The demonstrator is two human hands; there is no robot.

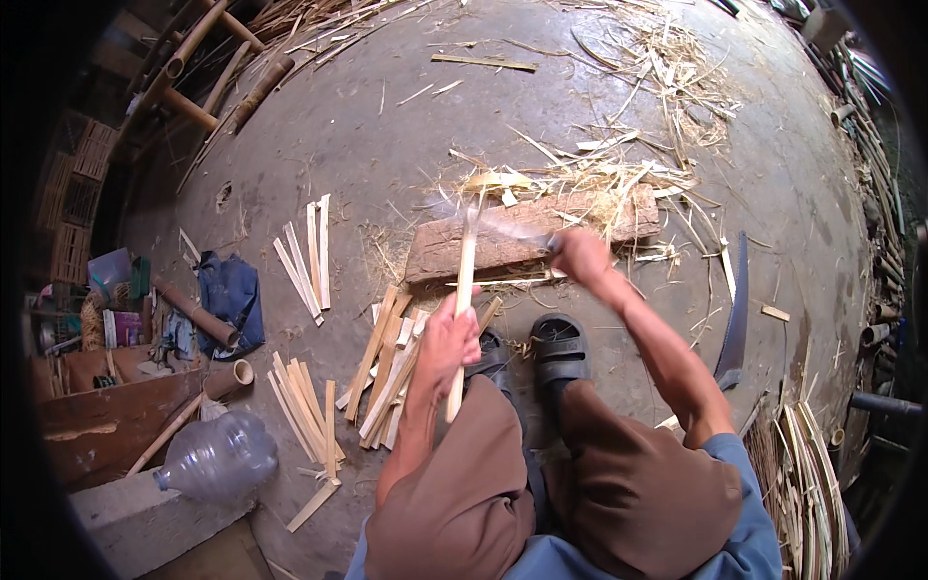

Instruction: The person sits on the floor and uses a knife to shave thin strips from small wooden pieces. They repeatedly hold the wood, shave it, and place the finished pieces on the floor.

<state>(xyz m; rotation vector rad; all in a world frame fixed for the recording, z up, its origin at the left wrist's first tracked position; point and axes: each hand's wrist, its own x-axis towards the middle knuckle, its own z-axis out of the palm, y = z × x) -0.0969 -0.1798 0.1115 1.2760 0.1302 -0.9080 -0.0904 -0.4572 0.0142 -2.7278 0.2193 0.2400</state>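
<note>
Noting clear plastic jug [220, 456] at near left, dark blue cloth [230, 304] farther off. Seeing pale slats [304, 411] lying in loose groups on the floor [319, 106]. Gripping a light wooden strip [465, 290] in closed left hand [449, 343], pointing its far end over left part of reddish-brown block [536, 232]. Wrapping right hand [583, 256] around handle of bladed tool [554, 244], seeing blade only as blur beside strip's far end. Noting saw [738, 319] at right, long split strips [807, 483] at near right.
</note>
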